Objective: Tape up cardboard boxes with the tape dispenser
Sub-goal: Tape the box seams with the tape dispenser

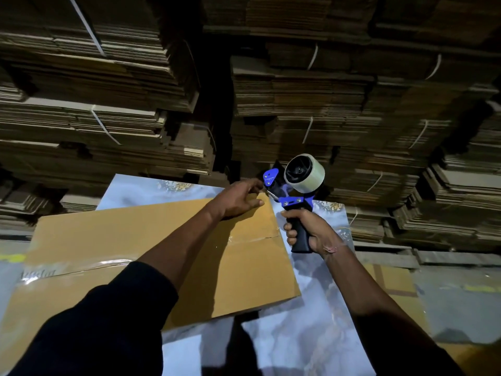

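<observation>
Our box (151,256) lies flat on the marble surface (306,335), close to us. Our left hand (240,198) rests on its far corner, fingers (253,185) pinching the tape end at the dispenser (294,191). Our right hand (306,229) grips the black handle just beside the box.

marbled table (303,337), cardboard box (141,240) on it

I see the box (151,256) on the table (303,335), the tape dispenser (295,196) at its far right corner, cardboard stacks (325,99) behind.
</observation>
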`<state>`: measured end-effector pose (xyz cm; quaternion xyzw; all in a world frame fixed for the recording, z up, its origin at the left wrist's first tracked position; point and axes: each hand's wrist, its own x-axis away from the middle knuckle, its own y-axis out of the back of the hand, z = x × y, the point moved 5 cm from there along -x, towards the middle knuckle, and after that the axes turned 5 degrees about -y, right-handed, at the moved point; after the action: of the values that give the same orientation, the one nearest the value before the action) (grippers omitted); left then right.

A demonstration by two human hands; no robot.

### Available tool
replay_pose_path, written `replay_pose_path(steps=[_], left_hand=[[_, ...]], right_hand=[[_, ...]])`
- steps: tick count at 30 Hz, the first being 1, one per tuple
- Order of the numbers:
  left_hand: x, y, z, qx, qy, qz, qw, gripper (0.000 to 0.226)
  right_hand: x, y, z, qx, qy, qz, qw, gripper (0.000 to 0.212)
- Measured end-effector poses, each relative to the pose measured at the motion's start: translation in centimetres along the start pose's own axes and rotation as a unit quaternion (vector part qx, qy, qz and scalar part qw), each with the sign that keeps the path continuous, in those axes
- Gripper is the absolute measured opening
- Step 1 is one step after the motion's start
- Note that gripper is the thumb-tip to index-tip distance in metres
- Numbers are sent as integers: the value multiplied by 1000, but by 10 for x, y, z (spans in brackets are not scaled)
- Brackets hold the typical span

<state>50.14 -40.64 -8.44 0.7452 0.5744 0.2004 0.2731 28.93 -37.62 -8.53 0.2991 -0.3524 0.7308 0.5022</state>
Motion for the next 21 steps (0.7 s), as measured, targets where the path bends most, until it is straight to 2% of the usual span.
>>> replay_pose_path(steps=[5, 10, 21], left_hand=[[2, -4, -3, -120, -35, -41, 991, 40], [0, -6, 1, -131, -41, -55, 989, 35], [-1, -9, 4, -140, -65, -63, 986, 32]], right_hand=[[2, -4, -7, -11, 12, -2, 1000, 15], [3, -7, -12, -22, -10, -11, 1000, 36], [11, -1, -27, -8, -12, -25, 1000, 29]])
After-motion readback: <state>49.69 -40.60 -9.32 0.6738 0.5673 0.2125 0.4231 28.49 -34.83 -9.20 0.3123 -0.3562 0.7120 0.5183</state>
